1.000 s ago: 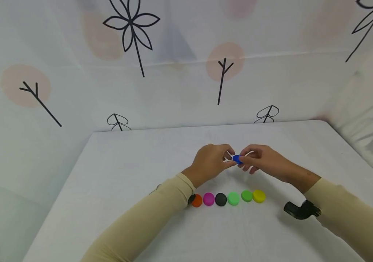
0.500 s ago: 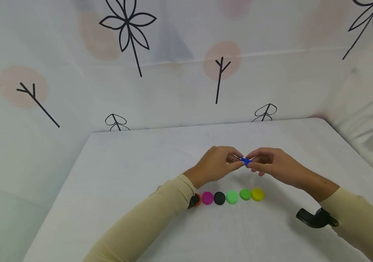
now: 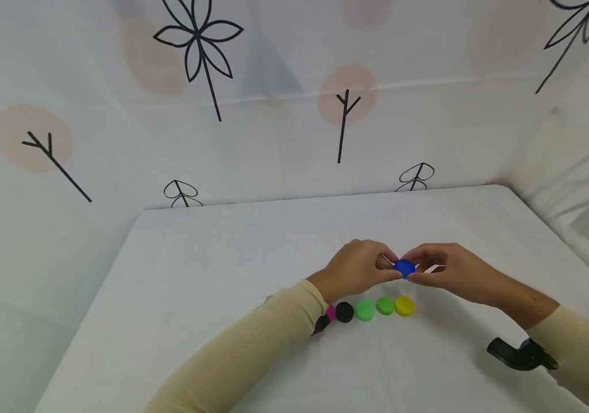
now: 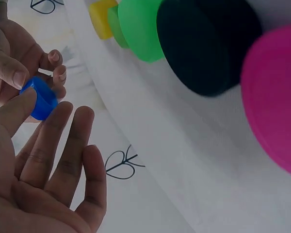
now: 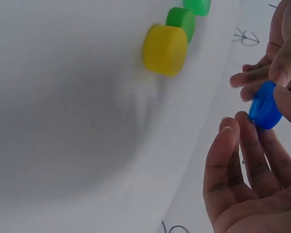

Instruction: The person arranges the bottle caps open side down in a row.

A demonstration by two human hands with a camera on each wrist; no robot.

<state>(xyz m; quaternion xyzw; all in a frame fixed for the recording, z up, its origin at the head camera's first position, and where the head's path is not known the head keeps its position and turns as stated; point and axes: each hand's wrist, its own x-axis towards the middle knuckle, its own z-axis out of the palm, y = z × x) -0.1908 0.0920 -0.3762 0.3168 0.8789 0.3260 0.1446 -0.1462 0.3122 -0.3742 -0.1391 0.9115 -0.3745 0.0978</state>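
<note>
A blue bottle cap [image 3: 405, 268] is held above the white table between both hands, its round top tilted up toward the head camera. My left hand [image 3: 359, 267] pinches its left edge with thumb and fingertips. From the other side, my right hand [image 3: 449, 269] pinches the same cap. In the left wrist view the blue cap [image 4: 46, 103] shows its side and part of its hollow. The right wrist view has the blue cap [image 5: 266, 107] at the right, with the outer fingers [image 5: 220, 155] of my right hand free of it.
Below the hands runs a row of caps: magenta [image 3: 331, 312], black [image 3: 344, 312], light green [image 3: 364, 310], green [image 3: 384, 306] and yellow [image 3: 405, 306]. My left sleeve [image 3: 268, 327] covers the row's left end. A patterned cloth [image 3: 274, 143] stands behind the white table [image 3: 212, 258].
Both hands have moved right and a little nearer with the blue cap, which now shows its round face. The left sleeve has come over the orange cap and part of the magenta one.
</note>
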